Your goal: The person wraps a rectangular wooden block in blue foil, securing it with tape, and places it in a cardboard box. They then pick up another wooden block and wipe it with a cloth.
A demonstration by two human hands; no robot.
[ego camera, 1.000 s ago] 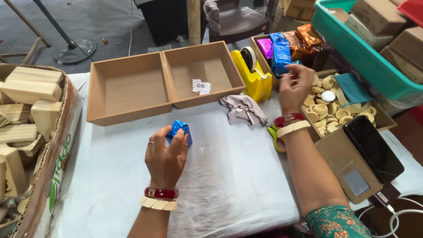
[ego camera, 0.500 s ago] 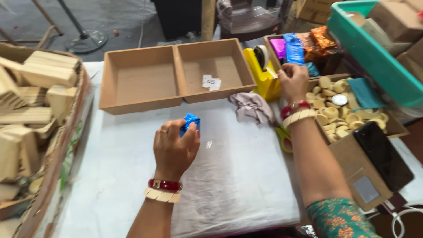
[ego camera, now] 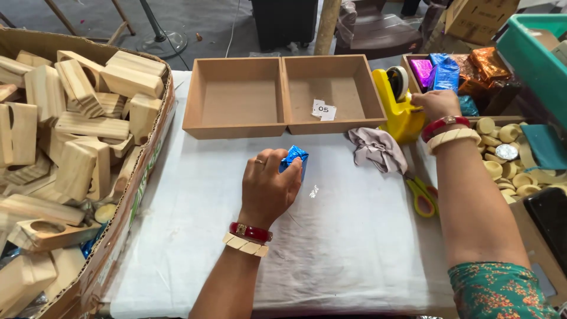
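head cam | worn | looks down, forward | close over table [ego camera: 354, 248]

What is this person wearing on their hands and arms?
The left hand has a ring on one finger and two bangles at the wrist: a dark red one with a gold piece and a cream segmented one. The right hand wears a matching red and cream pair. A green floral-patterned sleeve covers the right upper arm.

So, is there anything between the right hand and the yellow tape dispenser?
Nothing visible. The right hand already rests on the yellow tape dispenser, beside its tape roll. The left hand holds the blue foil-wrapped block on the white cloth.
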